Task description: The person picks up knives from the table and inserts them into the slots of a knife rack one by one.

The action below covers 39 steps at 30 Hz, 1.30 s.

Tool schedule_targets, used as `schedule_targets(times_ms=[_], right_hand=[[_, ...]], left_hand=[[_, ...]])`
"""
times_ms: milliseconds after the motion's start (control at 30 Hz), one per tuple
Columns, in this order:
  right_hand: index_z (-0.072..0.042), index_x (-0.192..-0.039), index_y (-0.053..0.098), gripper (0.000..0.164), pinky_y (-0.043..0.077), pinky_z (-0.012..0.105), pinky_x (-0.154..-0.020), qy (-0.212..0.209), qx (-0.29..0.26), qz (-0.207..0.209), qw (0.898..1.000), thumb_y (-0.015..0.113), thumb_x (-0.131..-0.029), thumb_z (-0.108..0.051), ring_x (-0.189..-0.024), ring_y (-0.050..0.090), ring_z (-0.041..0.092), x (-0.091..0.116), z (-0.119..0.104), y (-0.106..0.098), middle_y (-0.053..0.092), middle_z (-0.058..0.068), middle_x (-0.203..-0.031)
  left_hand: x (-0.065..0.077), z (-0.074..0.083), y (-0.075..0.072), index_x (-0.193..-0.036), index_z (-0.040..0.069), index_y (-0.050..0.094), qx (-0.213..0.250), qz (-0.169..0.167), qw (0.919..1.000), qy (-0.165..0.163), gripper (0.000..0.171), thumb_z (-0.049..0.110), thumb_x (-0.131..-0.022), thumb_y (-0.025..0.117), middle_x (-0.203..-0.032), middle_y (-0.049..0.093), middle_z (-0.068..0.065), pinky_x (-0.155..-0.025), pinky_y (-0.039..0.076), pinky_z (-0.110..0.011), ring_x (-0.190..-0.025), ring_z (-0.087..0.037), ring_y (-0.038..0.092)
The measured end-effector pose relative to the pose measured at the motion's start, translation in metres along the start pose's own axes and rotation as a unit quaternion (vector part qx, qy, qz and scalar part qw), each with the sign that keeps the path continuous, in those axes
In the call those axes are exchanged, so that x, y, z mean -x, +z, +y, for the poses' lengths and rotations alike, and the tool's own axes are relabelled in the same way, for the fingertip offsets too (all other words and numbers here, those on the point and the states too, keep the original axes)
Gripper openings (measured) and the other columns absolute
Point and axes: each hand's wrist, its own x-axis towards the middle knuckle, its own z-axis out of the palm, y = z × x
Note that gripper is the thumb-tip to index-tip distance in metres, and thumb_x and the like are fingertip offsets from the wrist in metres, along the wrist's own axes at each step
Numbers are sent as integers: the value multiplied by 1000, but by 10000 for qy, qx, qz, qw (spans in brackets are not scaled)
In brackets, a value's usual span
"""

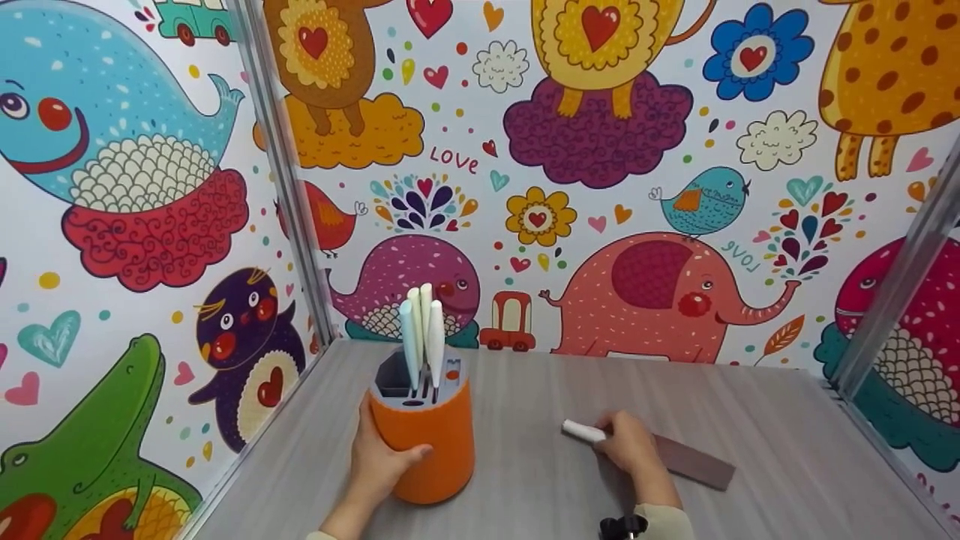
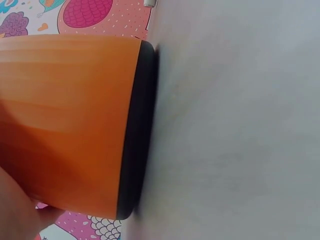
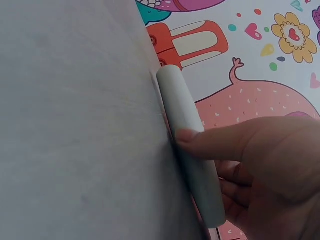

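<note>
An orange knife block (image 1: 426, 442) stands on the grey table (image 1: 525, 390), with several white-handled knives (image 1: 421, 334) upright in its slots. My left hand (image 1: 382, 459) grips the block's left side; in the left wrist view the orange wall (image 2: 70, 120) and its black base ring (image 2: 136, 135) fill the frame. To the right a cleaver with a brownish blade (image 1: 694, 461) and a white handle (image 1: 583, 430) lies flat on the table. My right hand (image 1: 628, 448) is curled round that handle; the right wrist view shows the thumb pressed on the handle (image 3: 187, 135).
Colourful cartoon wall panels (image 1: 600, 187) close in the table at the back and on both sides, with metal corner posts (image 1: 289, 180) at left and right (image 1: 896, 285). Bare tabletop lies in front of the block and right of the cleaver.
</note>
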Motion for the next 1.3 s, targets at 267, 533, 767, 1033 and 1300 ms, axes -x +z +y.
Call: schedule_targets(times_ms=[267,533,767,1033,1300], right_hand=[[-10,-91,71,19,51,37,-71,-284,-337,9,9990,82,-76,-6,-76,57,14,2,-17,-2,66,1,-84],[-7,-96,68,21,51,36,-73,-697,-864,286,9934,81,-79,-5,-79,56,15,4,-40,-26,65,3,-87],[-10,-103,64,29,53,32,-78,-906,-1434,743,9827,81,-80,-9,-86,57,18,12,-56,-57,64,5,-96],[-8,-115,61,36,58,41,-88,-848,-1872,934,9742,78,-85,-16,-96,64,22,28,-72,-93,66,10,-106],[-7,-114,60,33,56,20,-82,-1280,-2786,755,9488,77,-86,-15,-90,66,19,47,-92,-111,67,12,-103]], left_hand=[[0,-1,2,-155,31,12,71,81,9998,157,131,52,-55,94,-152,42,-3,-114,37,-54,-129,-25,50],[0,-4,2,-155,30,13,164,148,9993,298,129,47,-57,94,-151,43,-3,-115,37,-54,-127,-24,51],[-1,-4,2,-155,31,13,166,99,9996,214,131,49,-54,95,-151,42,-3,-115,36,-54,-127,-25,50],[-1,-4,2,-155,33,11,215,-4,9997,132,130,54,-56,92,-153,40,-2,-115,36,-54,-129,-25,49],[1,1,-3,-156,26,13,166,-62,9990,414,128,49,-59,93,-151,42,-4,-115,37,-55,-128,-25,50]])
